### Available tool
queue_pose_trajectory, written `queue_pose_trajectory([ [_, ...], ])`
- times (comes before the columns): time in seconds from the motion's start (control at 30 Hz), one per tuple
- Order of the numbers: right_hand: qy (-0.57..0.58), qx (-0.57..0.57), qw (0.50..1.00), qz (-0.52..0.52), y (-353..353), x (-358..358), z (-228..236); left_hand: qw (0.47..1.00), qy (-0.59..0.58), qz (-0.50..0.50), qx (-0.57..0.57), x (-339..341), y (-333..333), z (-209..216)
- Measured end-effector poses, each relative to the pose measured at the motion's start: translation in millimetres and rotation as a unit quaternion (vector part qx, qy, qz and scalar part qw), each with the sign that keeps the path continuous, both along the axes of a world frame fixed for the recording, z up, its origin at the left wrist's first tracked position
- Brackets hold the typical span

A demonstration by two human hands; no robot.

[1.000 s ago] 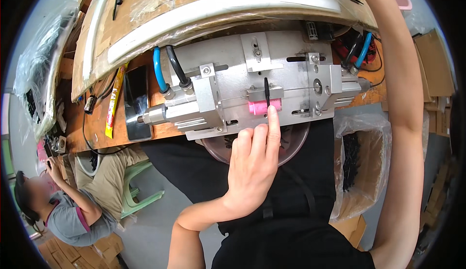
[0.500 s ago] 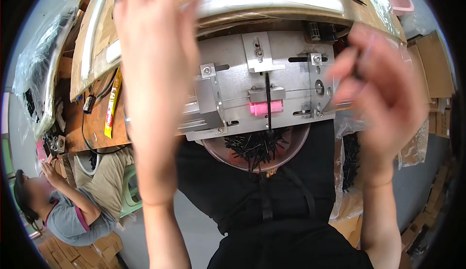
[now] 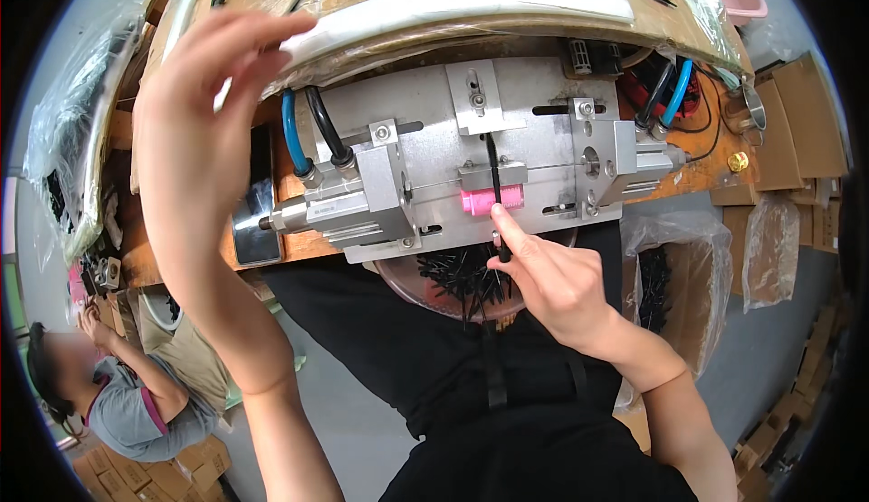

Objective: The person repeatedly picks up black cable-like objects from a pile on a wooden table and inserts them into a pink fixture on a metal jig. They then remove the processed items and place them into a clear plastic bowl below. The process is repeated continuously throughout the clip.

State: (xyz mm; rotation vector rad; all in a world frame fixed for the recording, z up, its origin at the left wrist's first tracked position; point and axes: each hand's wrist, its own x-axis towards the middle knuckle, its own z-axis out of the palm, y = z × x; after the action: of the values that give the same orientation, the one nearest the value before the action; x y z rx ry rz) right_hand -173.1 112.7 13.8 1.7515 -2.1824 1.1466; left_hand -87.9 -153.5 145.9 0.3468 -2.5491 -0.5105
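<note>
At the bench's near edge: a metal jig [image 3: 507, 140] is sitting, overhanging toward the person's lap.
Right hand [image 3: 552, 280]: its grip is pinching one thin black strip [image 3: 495, 196] between thumb and forefinger, standing it upright in the jig's middle slot, seemingly so it seats straight.
Pink block [image 3: 491, 200]: one, lying across the jig just behind the strip, touching it.
Left hand [image 3: 204, 113]: hanging raised over the bench's left part, fingers loosely spread, holding nothing, apparently keeping clear of the jig.
Bowl [image 3: 407, 276]: one, sitting under the jig's near edge, holding many loose black strips within reach; too many to count.
Hoses [image 3: 312, 135]: two, blue and black, entering the jig's left side.
Co-worker [image 3: 118, 393]: one, sitting lower left.
</note>
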Motion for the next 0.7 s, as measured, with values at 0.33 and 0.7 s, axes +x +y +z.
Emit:
queue_pose_trajectory([
  [0.33, 0.256, 0.052, 0.917, -0.300, -69, -149, 131, 0.999, -0.021, 0.024, 0.006, 33, 169, -96],
  [0.7, 0.047, 0.002, 0.981, -0.190, -46, -164, 154, 0.993, -0.107, 0.007, -0.041, 20, 168, -104],
])
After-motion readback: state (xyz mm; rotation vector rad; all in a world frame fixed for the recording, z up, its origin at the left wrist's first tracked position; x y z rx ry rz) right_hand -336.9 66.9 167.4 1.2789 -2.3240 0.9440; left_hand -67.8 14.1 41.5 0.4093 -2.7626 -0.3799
